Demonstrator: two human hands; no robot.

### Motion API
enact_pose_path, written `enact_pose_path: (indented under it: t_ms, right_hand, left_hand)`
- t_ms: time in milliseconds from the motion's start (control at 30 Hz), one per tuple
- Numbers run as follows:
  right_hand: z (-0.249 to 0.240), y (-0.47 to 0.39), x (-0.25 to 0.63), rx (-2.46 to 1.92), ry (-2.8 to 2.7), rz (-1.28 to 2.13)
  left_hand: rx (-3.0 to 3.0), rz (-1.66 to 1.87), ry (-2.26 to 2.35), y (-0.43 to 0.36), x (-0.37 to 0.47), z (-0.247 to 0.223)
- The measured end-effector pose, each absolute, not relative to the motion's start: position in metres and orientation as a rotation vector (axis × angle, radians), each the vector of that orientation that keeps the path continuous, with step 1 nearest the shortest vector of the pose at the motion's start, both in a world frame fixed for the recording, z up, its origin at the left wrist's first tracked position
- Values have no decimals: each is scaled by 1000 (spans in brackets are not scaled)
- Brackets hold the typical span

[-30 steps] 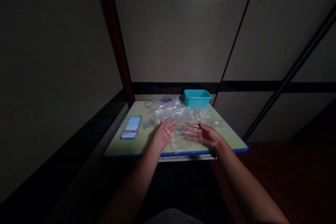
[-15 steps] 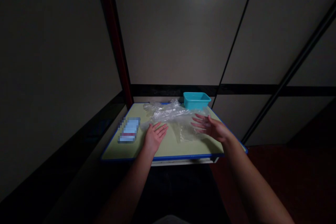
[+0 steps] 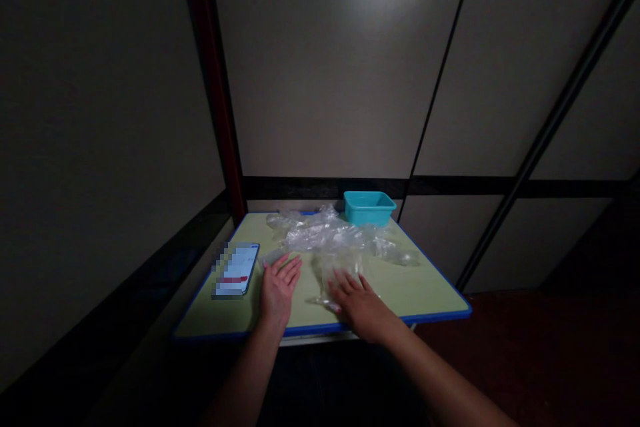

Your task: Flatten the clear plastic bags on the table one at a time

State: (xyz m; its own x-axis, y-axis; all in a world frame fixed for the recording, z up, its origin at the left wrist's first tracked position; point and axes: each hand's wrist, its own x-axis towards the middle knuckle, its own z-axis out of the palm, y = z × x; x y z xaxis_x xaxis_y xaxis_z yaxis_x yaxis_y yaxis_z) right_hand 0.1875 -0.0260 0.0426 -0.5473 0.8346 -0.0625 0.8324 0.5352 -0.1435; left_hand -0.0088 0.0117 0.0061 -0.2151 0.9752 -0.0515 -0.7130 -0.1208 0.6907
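Crumpled clear plastic bags (image 3: pixel 320 235) lie across the back and middle of a pale green table (image 3: pixel 425 290) with a blue edge. My right hand (image 3: pixel 357 303) is palm down with its fingers spread, over a clear bag (image 3: pixel 345 263) near the front edge; whether it presses on the bag is hard to tell. To the left, my left hand (image 3: pixel 280 287) is turned partly palm up, fingers stretched out, with nothing in it. Its fingertips are beside a small clear piece of plastic (image 3: pixel 271 257).
A turquoise basket (image 3: pixel 370 209) stands at the back right of the table. A lit phone (image 3: pixel 235 271), partly pixelated, lies at the left. Behind the table is a panelled wall (image 3: pixel 325 113) with a black band.
My right hand has moved left and turned palm down onto the near bag, which has shifted left and towards me. The whole view has tilted slightly upward.
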Motion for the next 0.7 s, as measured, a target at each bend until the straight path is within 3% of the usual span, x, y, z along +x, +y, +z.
enact_pose_path:
  t_ms: [200,367,500,700]
  right_hand:
    - [20,-32,185,-1480,-2674,338]
    - [26,-33,190,-1441,-2660,361]
    - [28,-29,205,-1493,-2555,281]
    - [16,-23,223,-1702,-2538,290]
  left_hand:
    - [754,1836,880,9,-4,-1]
    - [1441,2027,1051,-19,4,6]
    - [1956,1601,956,-39,12,19]
    - [1981,1276,1060,-41,19,13]
